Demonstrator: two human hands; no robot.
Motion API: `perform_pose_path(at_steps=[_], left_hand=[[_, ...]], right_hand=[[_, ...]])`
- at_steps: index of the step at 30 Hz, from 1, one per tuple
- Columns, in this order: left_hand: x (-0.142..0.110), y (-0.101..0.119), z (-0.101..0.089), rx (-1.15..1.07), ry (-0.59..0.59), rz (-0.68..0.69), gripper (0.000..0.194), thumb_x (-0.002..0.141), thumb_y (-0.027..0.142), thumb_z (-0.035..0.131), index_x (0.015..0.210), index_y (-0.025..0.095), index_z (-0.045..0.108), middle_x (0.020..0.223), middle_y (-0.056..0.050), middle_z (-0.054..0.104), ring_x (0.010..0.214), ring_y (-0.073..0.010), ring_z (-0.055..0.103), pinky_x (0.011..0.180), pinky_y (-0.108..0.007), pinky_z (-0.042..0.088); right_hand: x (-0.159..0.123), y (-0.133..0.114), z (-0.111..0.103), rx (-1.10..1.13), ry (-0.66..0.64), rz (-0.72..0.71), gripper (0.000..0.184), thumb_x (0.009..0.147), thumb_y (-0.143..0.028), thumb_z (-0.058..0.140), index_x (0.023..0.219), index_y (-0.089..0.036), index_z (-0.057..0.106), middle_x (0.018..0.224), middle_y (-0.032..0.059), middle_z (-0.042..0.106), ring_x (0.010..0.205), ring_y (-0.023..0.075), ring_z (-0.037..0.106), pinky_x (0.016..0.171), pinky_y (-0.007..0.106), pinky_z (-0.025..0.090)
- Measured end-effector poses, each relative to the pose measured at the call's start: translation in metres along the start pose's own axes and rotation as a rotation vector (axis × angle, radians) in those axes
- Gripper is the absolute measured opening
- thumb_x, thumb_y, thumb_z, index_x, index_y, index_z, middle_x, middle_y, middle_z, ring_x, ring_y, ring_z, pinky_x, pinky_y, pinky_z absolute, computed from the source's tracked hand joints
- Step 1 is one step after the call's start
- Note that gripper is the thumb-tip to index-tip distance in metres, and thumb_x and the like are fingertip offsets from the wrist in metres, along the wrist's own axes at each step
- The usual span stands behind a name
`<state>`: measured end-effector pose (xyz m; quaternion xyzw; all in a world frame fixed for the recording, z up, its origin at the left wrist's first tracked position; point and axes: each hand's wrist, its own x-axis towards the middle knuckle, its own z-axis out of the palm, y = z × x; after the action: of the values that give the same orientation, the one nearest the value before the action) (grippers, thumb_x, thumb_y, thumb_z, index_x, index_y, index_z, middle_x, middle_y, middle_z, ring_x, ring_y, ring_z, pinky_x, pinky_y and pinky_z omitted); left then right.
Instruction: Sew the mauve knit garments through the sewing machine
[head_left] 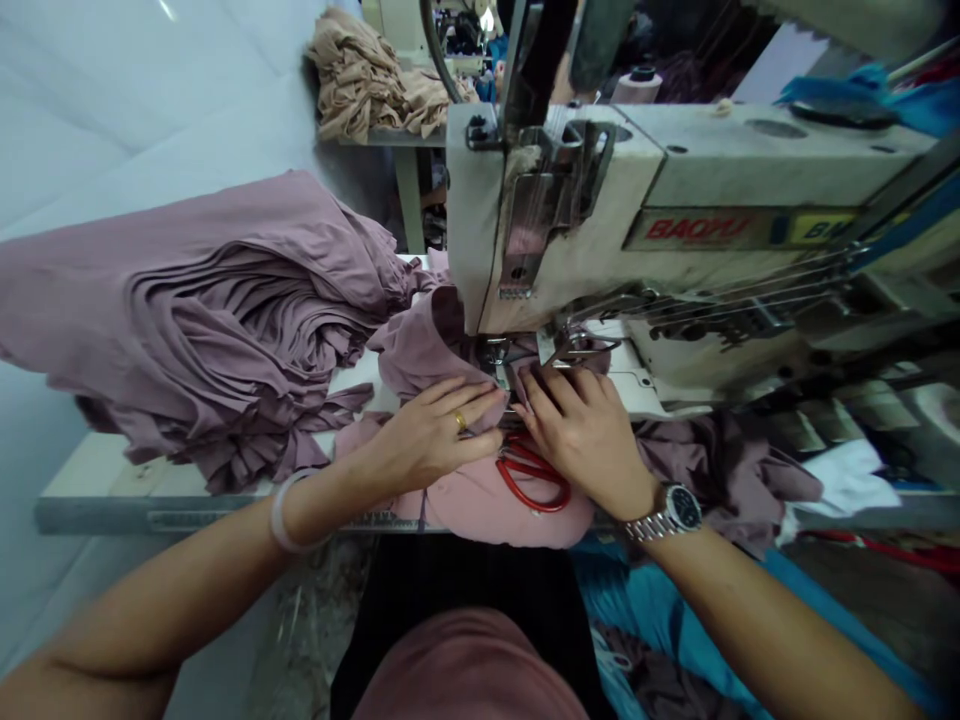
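Note:
My left hand and my right hand both grip a fold of mauve knit fabric just in front of the presser foot of an industrial sewing machine. The fingertips of the two hands nearly meet there, and they hide the needle plate. Red-handled scissors lie under my right palm on a pink fabric piece. A ring sits on my left hand, a bangle on my left wrist, and a metal wristwatch on my right wrist.
A large stack of mauve fabric lies on the white table to the left. Beige fabric sits on a shelf behind. More mauve fabric and a white scrap lie to the right. Blue cloth lies below.

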<state>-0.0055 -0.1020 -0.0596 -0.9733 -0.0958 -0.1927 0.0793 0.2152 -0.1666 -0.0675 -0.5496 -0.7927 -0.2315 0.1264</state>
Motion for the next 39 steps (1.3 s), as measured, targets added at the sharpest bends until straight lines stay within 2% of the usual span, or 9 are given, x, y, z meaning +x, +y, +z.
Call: perform_pose_path(at_steps=[6,12,14,16,20,22,27,34,39], left_hand=[[-0.013,-0.019,0.011,-0.058,0.1,-0.066,0.033,0.097,0.011,0.043,0.128,0.008,0.054,0.128,-0.012,0.063,0.115,-0.0202,0.059,0.099,-0.035,0.05],[-0.015,-0.056,-0.009,-0.012,0.044,-0.306,0.031,0.094,0.011,0.044,0.119,0.011,0.063,0.122,-0.011,0.067,0.111,-0.0231,0.061,0.095,-0.041,0.052],[-0.008,-0.046,-0.016,0.075,0.029,-0.315,0.03,0.094,0.012,0.046,0.118,0.011,0.064,0.12,-0.011,0.067,0.112,-0.0253,0.061,0.097,-0.043,0.05],[0.0,-0.02,-0.018,0.169,-0.011,-0.26,0.03,0.094,0.011,0.045,0.117,0.009,0.064,0.12,-0.013,0.067,0.111,-0.026,0.061,0.096,-0.043,0.049],[0.004,0.025,-0.006,0.241,-0.047,-0.236,0.035,0.094,0.007,0.039,0.122,0.002,0.06,0.128,-0.017,0.062,0.114,-0.0248,0.06,0.095,-0.037,0.05],[0.001,0.026,0.0,0.186,-0.048,-0.271,0.036,0.095,0.009,0.04,0.125,0.004,0.058,0.13,-0.015,0.061,0.114,-0.0244,0.059,0.095,-0.037,0.05],[-0.006,0.005,0.004,0.013,-0.039,-0.305,0.038,0.095,0.013,0.042,0.131,0.006,0.054,0.129,-0.015,0.06,0.115,-0.0228,0.057,0.098,-0.038,0.048],[-0.001,0.016,0.003,0.106,-0.037,-0.361,0.038,0.096,0.011,0.039,0.131,0.008,0.055,0.13,-0.011,0.06,0.113,-0.0245,0.054,0.09,-0.038,0.046],[0.002,0.02,0.002,0.165,-0.07,-0.405,0.038,0.097,0.012,0.039,0.129,0.011,0.057,0.131,-0.012,0.059,0.111,-0.025,0.055,0.087,-0.039,0.043]], right_hand=[[-0.005,-0.002,0.002,0.095,0.043,-0.212,0.035,0.091,-0.011,0.05,0.123,0.0,0.058,0.131,0.0191,0.057,0.122,0.0273,0.048,0.098,0.041,0.044],[-0.004,-0.008,0.003,0.1,0.048,-0.185,0.038,0.093,-0.02,0.052,0.126,-0.003,0.057,0.13,0.0159,0.059,0.113,0.0271,0.052,0.087,0.04,0.048],[-0.001,-0.012,0.003,0.103,0.062,-0.161,0.037,0.093,-0.022,0.052,0.125,-0.004,0.058,0.129,0.0152,0.06,0.11,0.0268,0.053,0.084,0.04,0.048],[0.0,-0.016,0.003,0.12,0.069,-0.141,0.035,0.093,-0.021,0.051,0.123,-0.005,0.059,0.129,0.0153,0.06,0.108,0.0257,0.053,0.083,0.04,0.048],[-0.003,-0.019,0.003,0.165,0.08,-0.123,0.033,0.092,-0.015,0.05,0.12,-0.002,0.06,0.127,0.0168,0.06,0.113,0.0251,0.052,0.092,0.039,0.047],[-0.004,-0.018,0.003,0.186,0.072,-0.111,0.035,0.091,-0.015,0.05,0.122,-0.001,0.059,0.128,0.0168,0.06,0.114,0.0257,0.051,0.095,0.039,0.047],[-0.004,-0.019,0.005,0.267,0.059,-0.039,0.039,0.092,-0.017,0.05,0.128,-0.003,0.056,0.128,0.0144,0.06,0.112,0.0263,0.051,0.094,0.041,0.048],[-0.002,-0.024,0.006,0.492,0.123,0.107,0.037,0.095,-0.016,0.045,0.128,-0.005,0.053,0.126,0.0146,0.059,0.112,0.0235,0.051,0.098,0.041,0.046],[-0.003,-0.026,0.004,0.384,0.058,0.05,0.04,0.094,-0.018,0.047,0.132,-0.007,0.052,0.132,0.012,0.058,0.117,0.0257,0.048,0.097,0.043,0.045]])
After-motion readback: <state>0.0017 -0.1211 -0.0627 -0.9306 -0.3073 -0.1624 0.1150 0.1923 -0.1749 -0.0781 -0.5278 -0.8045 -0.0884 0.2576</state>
